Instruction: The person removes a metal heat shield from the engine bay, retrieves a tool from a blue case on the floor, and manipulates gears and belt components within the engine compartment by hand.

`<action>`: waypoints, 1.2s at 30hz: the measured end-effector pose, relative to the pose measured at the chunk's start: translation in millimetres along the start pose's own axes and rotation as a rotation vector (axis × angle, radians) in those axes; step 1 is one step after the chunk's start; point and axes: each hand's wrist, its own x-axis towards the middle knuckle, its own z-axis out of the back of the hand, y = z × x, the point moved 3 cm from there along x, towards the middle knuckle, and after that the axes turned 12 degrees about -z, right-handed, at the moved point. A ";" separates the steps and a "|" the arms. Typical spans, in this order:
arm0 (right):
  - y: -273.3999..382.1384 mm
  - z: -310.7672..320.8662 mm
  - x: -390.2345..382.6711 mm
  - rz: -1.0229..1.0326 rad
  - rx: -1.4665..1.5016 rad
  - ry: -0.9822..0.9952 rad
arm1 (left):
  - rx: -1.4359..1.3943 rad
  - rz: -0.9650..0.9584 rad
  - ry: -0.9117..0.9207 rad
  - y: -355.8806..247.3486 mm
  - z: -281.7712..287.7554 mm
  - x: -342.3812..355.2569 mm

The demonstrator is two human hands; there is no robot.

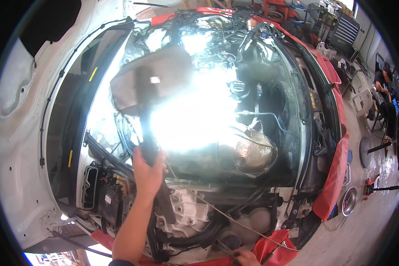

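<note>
My left hand (148,173) is closed around the dark handle of a work light with a broad brown-grey head (150,82), held over a car's open engine bay. Strong white glare spreads beside the head and hides the middle of the engine. Past that hand, a dark bar (165,206) runs down over a pale metal casting (188,208). A thin tan cord (208,203) stretches from near it toward the lower right. At the bottom edge, my right hand (247,257) shows only in part, fingers curled, beside a red cover (275,248); what it holds is hidden.
A foil-like heat shield (255,148) and a round black cap (238,88) lie in the bay. Red covers (334,177) drape the car's edge. A raised white hood (17,155) fills the left. On the right floor stand a folding chair (362,101) and a seated person (382,84).
</note>
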 end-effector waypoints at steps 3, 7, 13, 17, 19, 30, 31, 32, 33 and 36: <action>11.5 -1.2 -3.7 0.014 -0.158 -0.014 | 0.231 -0.212 0.100 16.9 -33.5 -1.0; -5.2 -2.6 4.0 0.089 -0.005 0.087 | 0.270 -0.217 0.072 34.2 -66.2 5.1; -26.8 6.9 22.4 -0.044 0.528 0.264 | 0.372 -0.168 0.014 57.5 -75.8 4.3; -56.0 -7.0 13.2 -0.288 1.348 0.420 | 0.397 -0.139 0.027 65.9 -76.6 7.2; -64.2 -10.1 11.1 -0.316 1.348 0.441 | 0.420 -0.167 0.046 66.3 -78.8 5.9; -69.0 -28.1 20.9 -0.425 1.289 0.410 | 0.437 -0.144 0.111 67.9 -67.7 -40.4; -69.3 -28.8 23.6 -0.410 1.279 0.400 | 0.477 -0.168 0.114 68.7 -70.5 -45.2; -69.5 -29.3 26.5 -0.395 1.270 0.390 | 0.481 -0.139 0.115 71.9 -73.0 -50.7; -69.1 -28.9 30.1 -0.372 1.263 0.385 | 0.476 -0.142 0.116 78.6 -73.5 -54.7; -70.6 -28.7 39.2 -0.234 1.229 0.395 | 0.380 -0.138 0.065 90.3 -66.2 -59.1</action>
